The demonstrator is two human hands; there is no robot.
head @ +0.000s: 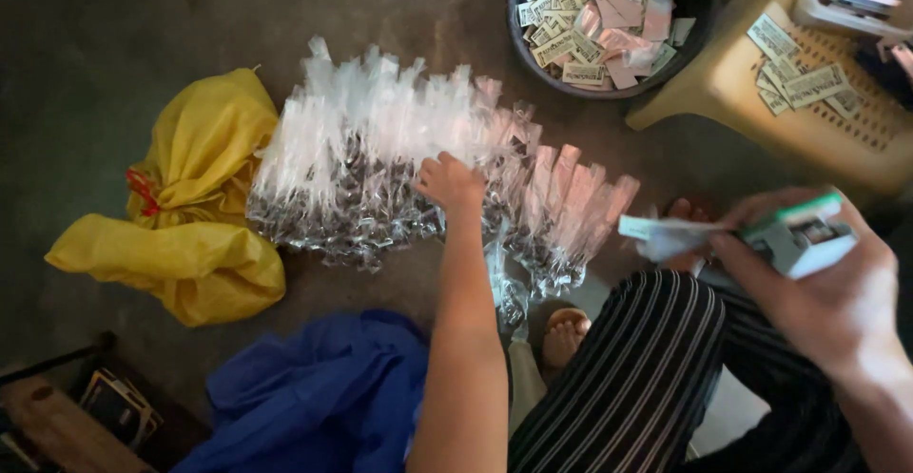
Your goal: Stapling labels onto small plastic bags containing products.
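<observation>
From the head camera, your left hand [449, 183] reaches down onto a spread of small clear bags [380, 173] with dark contents, fanned across the floor [95, 36]. Its fingers are curled onto the bags, though you cannot tell whether the grip pinches one or only rests there.

Your right hand [827, 283] is raised near your knee, its grip closed around a small white and green stapler [799, 235] (or so it seems; the shape is blurred), with a folded white paper slip [666, 235] sticking out from its front.

A yellow plastic bag [195, 197], tied with red, lies just beside the left end of the clear bags. A blue bag [314, 387] lies nearer you. A dark round basin [699, 2] holds printed paper labels [599, 17], and a tan plastic stool [761, 102] carries a few more.
</observation>
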